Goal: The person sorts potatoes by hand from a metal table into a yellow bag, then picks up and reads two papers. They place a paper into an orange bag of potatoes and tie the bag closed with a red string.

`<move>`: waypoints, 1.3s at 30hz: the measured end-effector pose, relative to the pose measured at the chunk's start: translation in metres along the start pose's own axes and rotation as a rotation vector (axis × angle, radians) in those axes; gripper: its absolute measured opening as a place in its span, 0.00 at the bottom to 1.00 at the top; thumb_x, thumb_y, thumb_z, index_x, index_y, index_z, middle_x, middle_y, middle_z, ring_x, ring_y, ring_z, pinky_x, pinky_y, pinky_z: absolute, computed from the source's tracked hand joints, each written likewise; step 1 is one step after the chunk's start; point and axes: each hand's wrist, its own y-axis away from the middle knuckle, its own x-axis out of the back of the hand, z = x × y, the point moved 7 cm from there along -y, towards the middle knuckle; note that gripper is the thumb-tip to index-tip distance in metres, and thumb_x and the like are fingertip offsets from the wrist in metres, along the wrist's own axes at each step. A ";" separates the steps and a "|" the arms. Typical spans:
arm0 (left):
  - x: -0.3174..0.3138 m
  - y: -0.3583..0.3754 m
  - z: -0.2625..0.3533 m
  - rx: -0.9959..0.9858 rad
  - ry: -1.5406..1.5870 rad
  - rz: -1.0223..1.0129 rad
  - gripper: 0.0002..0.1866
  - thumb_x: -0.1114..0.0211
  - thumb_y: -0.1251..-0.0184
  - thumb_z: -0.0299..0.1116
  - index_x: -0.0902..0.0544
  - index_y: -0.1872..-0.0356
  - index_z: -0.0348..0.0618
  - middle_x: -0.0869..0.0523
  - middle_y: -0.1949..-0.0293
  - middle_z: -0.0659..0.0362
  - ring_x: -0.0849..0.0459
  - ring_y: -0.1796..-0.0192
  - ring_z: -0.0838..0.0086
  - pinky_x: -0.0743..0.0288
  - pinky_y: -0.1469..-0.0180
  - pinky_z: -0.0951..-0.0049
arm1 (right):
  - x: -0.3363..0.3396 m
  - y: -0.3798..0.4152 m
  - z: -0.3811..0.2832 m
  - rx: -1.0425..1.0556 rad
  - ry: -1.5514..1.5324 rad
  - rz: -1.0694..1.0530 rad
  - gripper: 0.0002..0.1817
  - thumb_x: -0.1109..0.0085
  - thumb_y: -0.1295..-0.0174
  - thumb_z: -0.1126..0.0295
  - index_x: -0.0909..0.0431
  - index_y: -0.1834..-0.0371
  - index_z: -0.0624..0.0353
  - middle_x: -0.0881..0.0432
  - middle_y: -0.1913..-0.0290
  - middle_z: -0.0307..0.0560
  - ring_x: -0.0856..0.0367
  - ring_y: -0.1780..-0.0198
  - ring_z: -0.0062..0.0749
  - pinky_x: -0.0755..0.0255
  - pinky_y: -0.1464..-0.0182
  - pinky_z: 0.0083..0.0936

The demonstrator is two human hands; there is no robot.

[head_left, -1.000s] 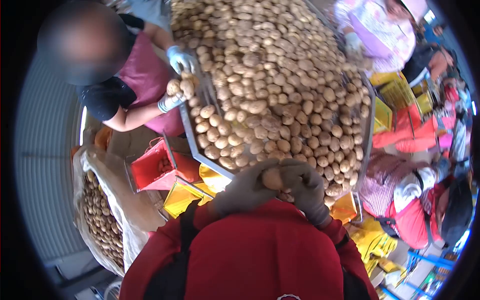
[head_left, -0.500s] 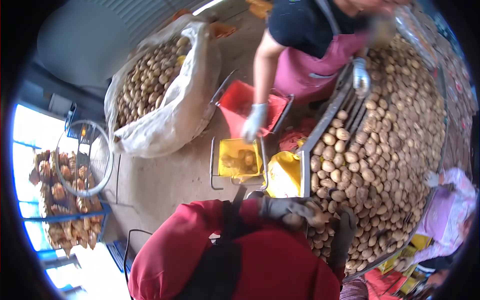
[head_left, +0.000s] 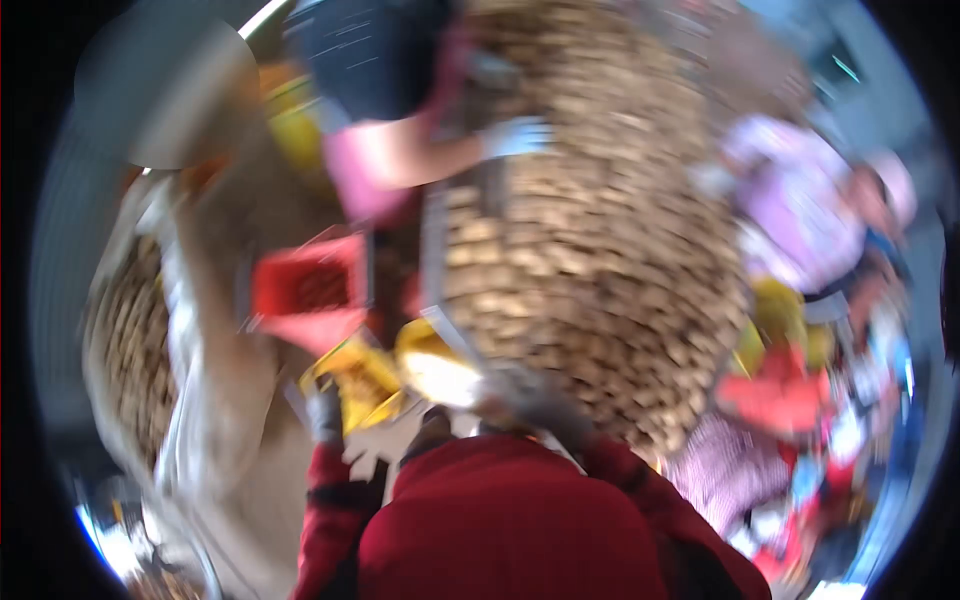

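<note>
Head view | left hand (head_left: 323,415) at yellow bucket's (head_left: 382,409) rim, right hand (head_left: 552,402) beside potatoes (head_left: 610,260) heaped on tabletop (head_left: 433,250); blur, cannot tell either's closure | risk: lopsided pull could tip bucket

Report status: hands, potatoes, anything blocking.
Left grey-gloved hand at open yellow bin. Right grey-gloved hand beside heaped brown potatoes, grip blurred. Co-worker's blue-gloved hand apart from both.

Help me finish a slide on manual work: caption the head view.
Amid motion blur, a worker's left hand meets a yellow container, right hand beside heaped potatoes.
</note>
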 end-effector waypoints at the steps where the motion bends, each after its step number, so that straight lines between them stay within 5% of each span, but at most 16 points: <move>1: -0.028 0.052 0.114 -0.014 0.100 0.111 0.21 0.42 0.19 0.38 0.25 0.31 0.41 0.15 0.61 0.62 0.19 0.65 0.79 0.24 0.64 0.74 | -0.010 0.011 0.009 -0.077 -0.006 -0.061 0.19 0.42 0.30 0.66 0.23 0.39 0.63 0.18 0.43 0.54 0.15 0.46 0.45 0.19 0.45 0.38; 2: -0.034 0.036 0.103 -0.129 0.175 0.077 0.24 0.40 0.19 0.38 0.27 0.29 0.39 0.16 0.61 0.61 0.20 0.64 0.79 0.25 0.63 0.76 | -0.017 0.020 0.021 -0.223 -0.227 -0.064 0.18 0.43 0.30 0.66 0.23 0.41 0.62 0.18 0.43 0.55 0.15 0.46 0.46 0.20 0.44 0.38; 6: -0.101 0.023 0.159 -0.397 0.002 -0.187 0.21 0.40 0.19 0.36 0.25 0.32 0.38 0.15 0.51 0.59 0.17 0.55 0.76 0.21 0.50 0.73 | -0.011 0.040 0.027 -0.592 -0.334 -0.123 0.14 0.45 0.29 0.65 0.22 0.44 0.57 0.17 0.45 0.56 0.15 0.47 0.52 0.21 0.44 0.40; 10: -0.204 0.049 0.219 -0.838 -0.313 -0.380 0.17 0.43 0.19 0.33 0.20 0.37 0.35 0.14 0.45 0.47 0.16 0.40 0.57 0.23 0.37 0.64 | 0.043 0.084 0.007 -0.926 -0.326 -0.128 0.14 0.46 0.28 0.62 0.22 0.43 0.50 0.15 0.46 0.55 0.15 0.46 0.54 0.21 0.45 0.43; 14: -0.284 0.108 0.280 -0.761 -0.462 -0.550 0.19 0.37 0.24 0.34 0.19 0.37 0.38 0.15 0.43 0.43 0.13 0.44 0.50 0.20 0.41 0.58 | 0.037 0.158 0.009 -1.206 -0.307 -0.017 0.14 0.47 0.26 0.59 0.20 0.44 0.50 0.13 0.50 0.53 0.13 0.47 0.55 0.20 0.46 0.47; 17: -0.350 0.149 0.286 -1.034 -0.448 -0.722 0.20 0.36 0.26 0.35 0.19 0.38 0.39 0.15 0.43 0.42 0.15 0.43 0.47 0.21 0.41 0.55 | 0.031 0.215 0.010 -1.209 -0.399 0.231 0.17 0.47 0.28 0.60 0.20 0.42 0.53 0.13 0.48 0.55 0.14 0.45 0.57 0.21 0.44 0.49; 20: -0.416 0.204 0.283 -1.241 -0.564 -0.938 0.22 0.34 0.31 0.38 0.19 0.39 0.41 0.18 0.39 0.43 0.21 0.36 0.46 0.26 0.36 0.51 | 0.015 0.259 0.028 -1.339 -0.363 0.250 0.18 0.44 0.27 0.55 0.17 0.38 0.45 0.11 0.51 0.57 0.12 0.48 0.54 0.19 0.44 0.43; 23: -0.456 0.267 0.299 -1.608 -0.705 -0.982 0.23 0.36 0.32 0.43 0.19 0.39 0.45 0.23 0.32 0.47 0.28 0.29 0.46 0.32 0.31 0.44 | 0.025 0.281 0.034 -1.450 -0.405 0.289 0.19 0.43 0.28 0.55 0.17 0.37 0.43 0.11 0.51 0.56 0.11 0.49 0.52 0.19 0.44 0.42; 28: -0.552 0.235 0.273 -1.932 -1.043 -0.859 0.32 0.41 0.31 0.51 0.24 0.30 0.47 0.28 0.26 0.49 0.35 0.23 0.44 0.42 0.25 0.39 | 0.035 0.312 0.047 -1.452 -0.399 0.328 0.22 0.44 0.28 0.53 0.18 0.35 0.45 0.10 0.49 0.55 0.11 0.47 0.52 0.19 0.43 0.41; 31: -0.599 0.229 0.301 -1.702 -1.198 -0.922 0.34 0.43 0.29 0.54 0.26 0.27 0.48 0.30 0.23 0.48 0.37 0.21 0.45 0.45 0.22 0.41 | 0.034 0.339 0.047 -1.526 -0.482 0.380 0.23 0.45 0.28 0.53 0.19 0.34 0.46 0.11 0.48 0.55 0.12 0.45 0.52 0.19 0.42 0.41; 35: -0.654 0.158 0.335 -1.226 -1.205 -0.584 0.36 0.47 0.23 0.56 0.31 0.23 0.45 0.34 0.21 0.46 0.40 0.19 0.45 0.48 0.19 0.46 | 0.026 0.358 0.068 -1.509 -0.526 0.426 0.23 0.43 0.28 0.54 0.19 0.34 0.48 0.11 0.49 0.58 0.12 0.44 0.51 0.20 0.40 0.40; 39: -0.622 0.147 0.374 -1.218 -0.953 -0.499 0.34 0.49 0.19 0.50 0.36 0.21 0.40 0.34 0.22 0.40 0.37 0.21 0.42 0.44 0.22 0.42 | 0.059 0.356 0.123 -1.505 -0.469 0.412 0.25 0.41 0.29 0.55 0.21 0.32 0.50 0.13 0.44 0.58 0.14 0.40 0.51 0.23 0.36 0.40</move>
